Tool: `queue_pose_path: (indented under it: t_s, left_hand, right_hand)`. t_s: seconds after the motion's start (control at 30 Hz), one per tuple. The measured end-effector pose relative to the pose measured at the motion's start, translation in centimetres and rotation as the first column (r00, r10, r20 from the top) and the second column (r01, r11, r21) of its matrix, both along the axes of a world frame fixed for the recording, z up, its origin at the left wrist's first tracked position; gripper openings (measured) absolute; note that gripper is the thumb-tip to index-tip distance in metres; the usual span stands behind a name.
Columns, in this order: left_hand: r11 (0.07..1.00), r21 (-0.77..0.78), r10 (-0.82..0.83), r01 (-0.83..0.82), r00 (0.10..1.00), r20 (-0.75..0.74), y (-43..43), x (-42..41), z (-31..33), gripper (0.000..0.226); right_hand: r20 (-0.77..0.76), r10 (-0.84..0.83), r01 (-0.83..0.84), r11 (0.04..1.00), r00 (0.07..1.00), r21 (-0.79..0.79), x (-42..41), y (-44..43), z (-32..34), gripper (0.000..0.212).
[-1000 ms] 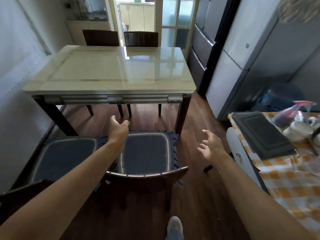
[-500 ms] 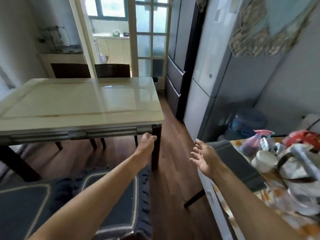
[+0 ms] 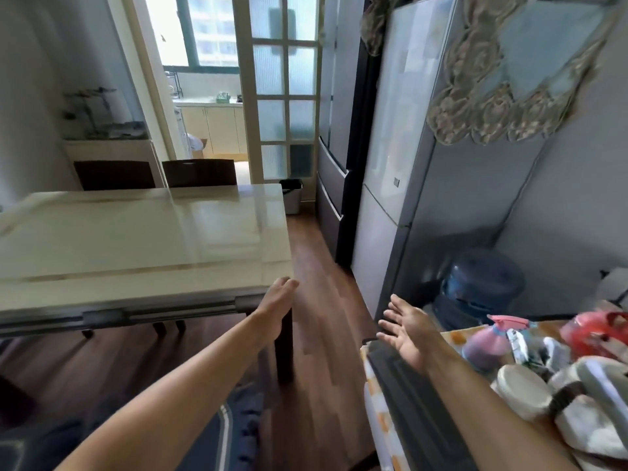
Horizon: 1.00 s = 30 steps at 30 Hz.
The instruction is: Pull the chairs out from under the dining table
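The cream dining table [image 3: 142, 239] fills the left of the view. Two dark chairs stand pushed in at its far side: one chair back [image 3: 114, 175] at the left, the other chair back [image 3: 199, 173] beside it. A blue chair cushion [image 3: 234, 433] of a near chair shows at the bottom, clear of the table. My left hand [image 3: 277, 302] is stretched out flat by the table's near right corner, holding nothing. My right hand [image 3: 407, 329] hangs open, palm up, over the edge of a cluttered side table.
A side table [image 3: 380, 419] with a checked cloth, a dark mat, bottles and bags stands at the right. Grey fridges [image 3: 384, 185] and a blue water jug [image 3: 482, 287] line the right wall. A wood-floor aisle [image 3: 323, 300] runs between table and fridges toward a bin [image 3: 292, 195].
The view has swung up and to the right, so the near chairs have dropped out of sight except one cushion. Both hands stay open and have shifted right along the table's corner.
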<state>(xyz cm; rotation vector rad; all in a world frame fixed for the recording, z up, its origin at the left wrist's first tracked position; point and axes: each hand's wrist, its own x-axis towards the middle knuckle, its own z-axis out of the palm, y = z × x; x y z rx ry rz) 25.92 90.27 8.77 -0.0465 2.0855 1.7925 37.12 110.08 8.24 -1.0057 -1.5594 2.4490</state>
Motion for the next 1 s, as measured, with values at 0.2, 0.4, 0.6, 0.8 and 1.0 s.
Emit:
queue_pose_path:
  t_s: [0.2,0.4,0.6,0.8,1.0]
  left_hand:
    - [0.999,0.029,-0.016,0.017,1.0,-0.013,3.3,-8.3,-1.0,0.023]
    - [0.991,0.134,-0.002,0.008,0.999,-0.044,6.7,-22.7,-1.7,0.024]
    - [0.984,0.177,-0.024,0.031,0.999,-0.041,8.5,-39.4,1.4,0.04]
    - [0.986,0.166,0.035,-0.032,0.999,-0.013,10.5,-50.1,2.6,0.036]
    - [0.98,0.175,0.09,-0.092,0.996,0.021,11.6,-57.2,2.1,0.02]
  right_hand:
    - [-0.003,0.041,-0.041,0.999,0.999,-0.005,-8.3,2.6,-0.7,0.06]
    - [-0.064,0.084,-0.083,0.996,0.994,0.023,-24.7,5.2,-0.6,0.06]
    - [-0.147,0.131,-0.126,0.991,0.98,0.046,-43.0,6.2,2.7,0.06]
    - [-0.167,0.168,-0.163,0.986,0.971,0.043,-54.2,7.8,3.7,0.062]
    - [-0.138,0.214,-0.209,0.977,0.967,0.051,-63.9,10.4,3.4,0.062]
